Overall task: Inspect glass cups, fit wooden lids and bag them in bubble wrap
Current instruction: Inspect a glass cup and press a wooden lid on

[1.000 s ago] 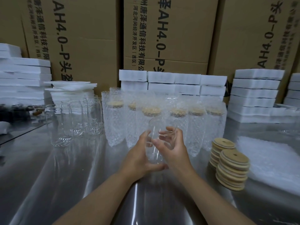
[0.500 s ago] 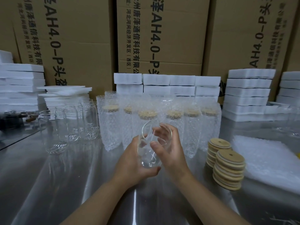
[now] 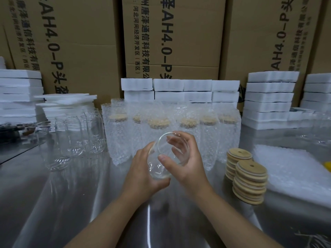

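Both hands are clamped on one bare cup (image 3: 162, 162), held clear of the tabletop (image 3: 71, 203) just in front of the row of wrapped cups (image 3: 159, 126). The cup is tilted: its long axis runs from the base, low and to the left, up to the mouth, high and to the right. The round rim shows as an open ring to the head camera.

The left hand (image 3: 141, 174) cradles the base end, with the thumb curled beneath it. The right hand (image 3: 188, 165) grips the mouth end, thumb on the near wall; its fingers (image 3: 179, 151) are seen through the glass.

Two stacks of lids (image 3: 249, 181) stand on the tabletop to the right, well apart from the cup. A sheet of bubble wrap (image 3: 293, 169) lies beyond them. More bare cups (image 3: 77, 135) stand upright at the left. Foam blocks (image 3: 270, 97) and cartons (image 3: 172, 42) line the back.
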